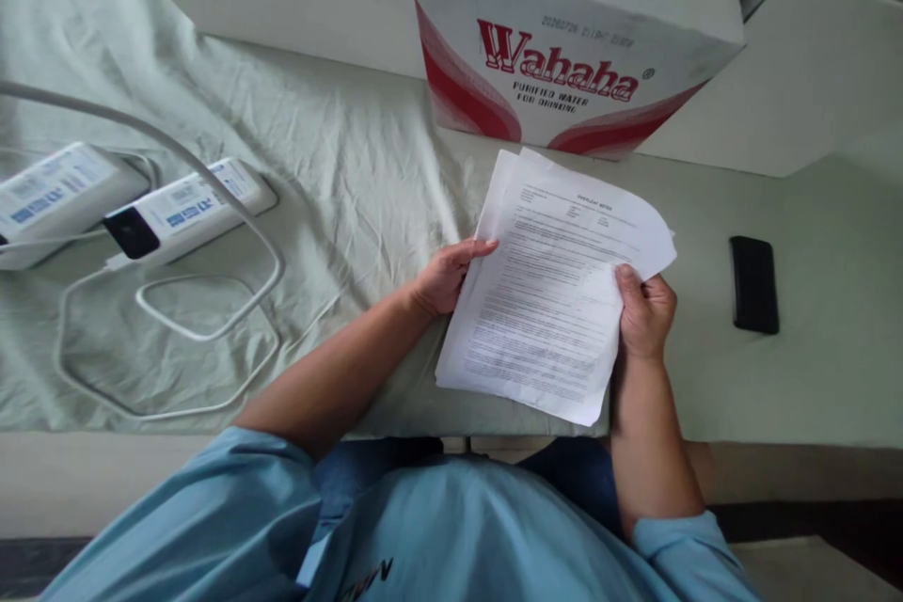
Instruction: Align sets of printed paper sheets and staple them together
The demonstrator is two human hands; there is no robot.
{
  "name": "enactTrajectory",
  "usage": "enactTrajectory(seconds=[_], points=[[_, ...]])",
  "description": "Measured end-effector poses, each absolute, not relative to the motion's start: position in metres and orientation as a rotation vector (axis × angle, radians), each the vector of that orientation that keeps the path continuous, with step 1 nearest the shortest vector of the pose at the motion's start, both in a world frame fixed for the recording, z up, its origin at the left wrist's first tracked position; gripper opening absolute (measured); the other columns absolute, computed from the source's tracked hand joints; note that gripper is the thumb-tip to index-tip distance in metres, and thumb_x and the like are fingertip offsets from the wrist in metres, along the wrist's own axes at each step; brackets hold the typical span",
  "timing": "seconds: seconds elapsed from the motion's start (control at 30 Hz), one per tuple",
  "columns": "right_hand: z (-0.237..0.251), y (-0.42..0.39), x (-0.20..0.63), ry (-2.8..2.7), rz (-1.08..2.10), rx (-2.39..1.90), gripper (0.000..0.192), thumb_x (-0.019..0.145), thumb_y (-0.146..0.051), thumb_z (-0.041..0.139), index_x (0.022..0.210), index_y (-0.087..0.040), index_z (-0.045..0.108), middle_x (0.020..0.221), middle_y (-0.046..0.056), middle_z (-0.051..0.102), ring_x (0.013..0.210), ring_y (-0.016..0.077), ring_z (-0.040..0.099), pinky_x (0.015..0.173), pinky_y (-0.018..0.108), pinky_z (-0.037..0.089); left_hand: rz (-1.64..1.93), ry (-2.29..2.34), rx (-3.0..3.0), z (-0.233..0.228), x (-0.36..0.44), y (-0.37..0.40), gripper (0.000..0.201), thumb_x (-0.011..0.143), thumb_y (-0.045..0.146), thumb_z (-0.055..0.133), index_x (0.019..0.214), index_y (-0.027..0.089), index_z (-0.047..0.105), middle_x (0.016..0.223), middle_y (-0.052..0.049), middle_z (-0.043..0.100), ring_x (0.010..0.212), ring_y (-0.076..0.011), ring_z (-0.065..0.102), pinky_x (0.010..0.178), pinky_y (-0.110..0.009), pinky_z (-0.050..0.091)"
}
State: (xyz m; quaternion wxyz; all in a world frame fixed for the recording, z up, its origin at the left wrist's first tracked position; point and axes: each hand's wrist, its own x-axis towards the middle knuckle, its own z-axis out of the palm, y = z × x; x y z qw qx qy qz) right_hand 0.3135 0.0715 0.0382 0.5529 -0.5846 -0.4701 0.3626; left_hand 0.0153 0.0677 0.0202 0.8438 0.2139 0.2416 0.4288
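Observation:
Several sheets of printed paper [543, 301] are held in a loose stack above the front of the table, headed "OVERLEAF NOTES". My left hand [451, 275] pinches the stack's left edge, thumb on top and fingers hidden beneath. On the right edge my right hand [645, 310] grips the sheets the same way, its thumb pressing the top page. The upper right corner of the paper bends over, and the sheets are slightly out of line with each other.
A Wahaha water carton [564, 56] stands behind the paper. A black phone [754, 284] lies at the right. To the left are two white power banks, one nearer [194, 212] and one farther left [67, 198], with a looped white cable [275, 254]. Green cloth [339, 141] covers the table.

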Motion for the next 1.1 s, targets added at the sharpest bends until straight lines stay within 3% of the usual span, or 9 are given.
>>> enactTrajectory(seconds=[0.2,0.4,0.8,1.1], points=[[0.0379,0.0719,0.3138,-1.121,0.856,-1.383,0.042,0.086,-0.057,0.090,0.103,-0.019,0.089,0.098,0.008,0.088,0.102,0.0268,0.082,0.101,0.044,0.063,0.911,0.481,0.429,0.0175,0.0158,0.0674,0.044,0.100,0.050,0.075,0.122,0.013,0.084,0.106,-0.016,0.089,0.113,-0.0376,0.086,0.098,-0.042,0.070],[0.0396,0.0712,0.3126,-1.129,0.827,-1.421,0.045,0.084,-0.062,0.090,0.101,-0.020,0.090,0.097,0.007,0.088,0.098,0.0262,0.082,0.095,0.043,0.065,0.898,0.431,0.395,0.0138,0.0161,0.0662,0.053,0.104,0.060,0.069,0.130,0.015,0.083,0.106,-0.015,0.089,0.115,-0.0365,0.085,0.109,-0.046,0.066],[0.0379,0.0710,0.3141,-1.119,0.834,-1.418,0.042,0.084,-0.059,0.091,0.100,-0.020,0.090,0.100,0.008,0.089,0.095,0.0240,0.080,0.090,0.038,0.063,0.930,0.477,0.394,0.0137,0.0177,0.0659,0.053,0.102,0.061,0.073,0.125,0.014,0.085,0.105,-0.015,0.089,0.107,-0.0344,0.087,0.103,-0.042,0.069],[0.0360,0.0710,0.3155,-1.105,0.848,-1.432,0.040,0.084,-0.056,0.092,0.097,-0.019,0.089,0.099,0.008,0.088,0.090,0.0237,0.080,0.088,0.038,0.063,0.927,0.470,0.419,0.0154,0.0172,0.0659,0.052,0.102,0.060,0.072,0.126,0.015,0.084,0.108,-0.016,0.089,0.116,-0.0373,0.085,0.106,-0.045,0.068]])
